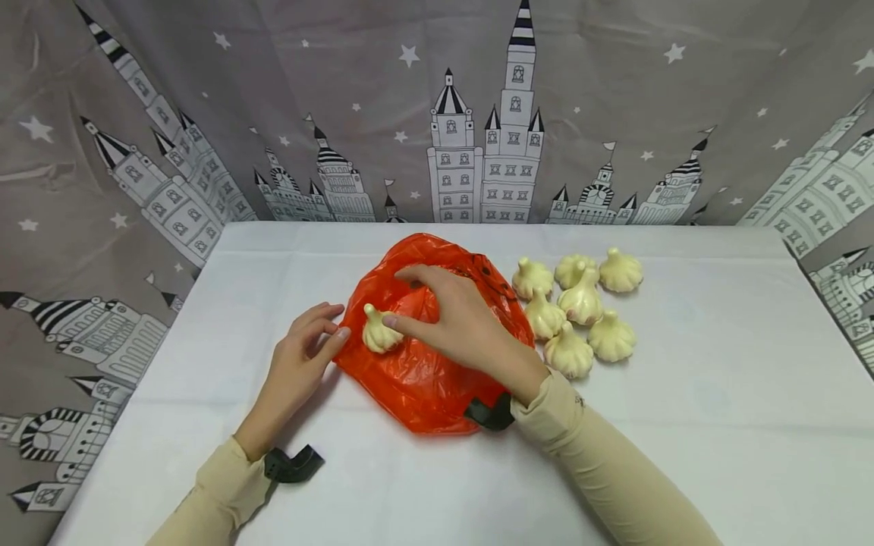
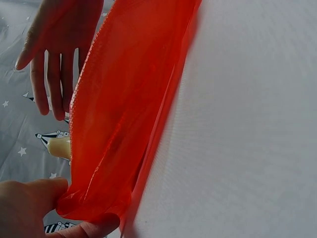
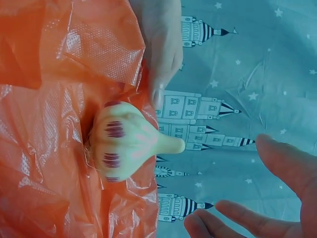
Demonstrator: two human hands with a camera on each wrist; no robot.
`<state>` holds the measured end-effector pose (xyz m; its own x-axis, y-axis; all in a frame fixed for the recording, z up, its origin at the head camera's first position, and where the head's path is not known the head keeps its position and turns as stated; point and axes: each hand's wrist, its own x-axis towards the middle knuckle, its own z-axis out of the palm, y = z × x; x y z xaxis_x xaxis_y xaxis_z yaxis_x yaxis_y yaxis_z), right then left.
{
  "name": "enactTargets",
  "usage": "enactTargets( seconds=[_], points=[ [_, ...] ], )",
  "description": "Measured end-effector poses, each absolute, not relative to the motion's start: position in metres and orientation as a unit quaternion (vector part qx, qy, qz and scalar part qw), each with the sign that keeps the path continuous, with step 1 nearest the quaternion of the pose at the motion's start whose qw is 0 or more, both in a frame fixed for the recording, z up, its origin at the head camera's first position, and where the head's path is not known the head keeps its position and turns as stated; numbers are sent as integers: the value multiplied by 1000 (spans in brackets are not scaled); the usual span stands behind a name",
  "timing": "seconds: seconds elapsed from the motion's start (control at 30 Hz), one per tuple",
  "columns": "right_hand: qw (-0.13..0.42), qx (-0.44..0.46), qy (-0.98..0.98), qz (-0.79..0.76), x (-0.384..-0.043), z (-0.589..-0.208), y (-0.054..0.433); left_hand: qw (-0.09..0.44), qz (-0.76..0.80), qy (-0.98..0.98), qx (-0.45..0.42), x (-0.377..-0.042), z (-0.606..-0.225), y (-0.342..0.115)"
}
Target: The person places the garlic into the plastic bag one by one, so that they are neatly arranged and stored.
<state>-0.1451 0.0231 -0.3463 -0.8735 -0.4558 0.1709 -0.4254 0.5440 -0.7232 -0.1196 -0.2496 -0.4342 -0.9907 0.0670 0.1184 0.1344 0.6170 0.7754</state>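
Observation:
A red plastic bag (image 1: 430, 387) lies spread on the white table, with a pale garlic bulb (image 1: 379, 331) on its left part. My left hand (image 1: 300, 356) pinches the bag's left rim between thumb and fingers, as the left wrist view shows with the bag edge (image 2: 114, 109) raised. Over the bag, my right hand (image 1: 454, 315) has its thumb and fingers spread apart. In the right wrist view the garlic bulb (image 3: 121, 141) bears purple streaks, and a gap separates it from the right hand's thumb (image 3: 287, 168).
Several more garlic bulbs (image 1: 582, 297) are grouped on the table right of the bag. The white tabletop (image 1: 710, 341) extends further right. Behind it hangs a grey curtain (image 1: 601, 68) printed with castles and stars.

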Motion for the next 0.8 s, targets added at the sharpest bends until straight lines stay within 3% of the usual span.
enactTargets(
  seconds=[0.3, 0.8],
  points=[
    [-27, -260, 870, -418, -151, -331, 30, 53, -434, -897, -61, -129, -428, -250],
    [-89, -251, 859, -438, -135, -315, 54, 46, -436, -897, -50, -114, -432, -249]
  ],
)
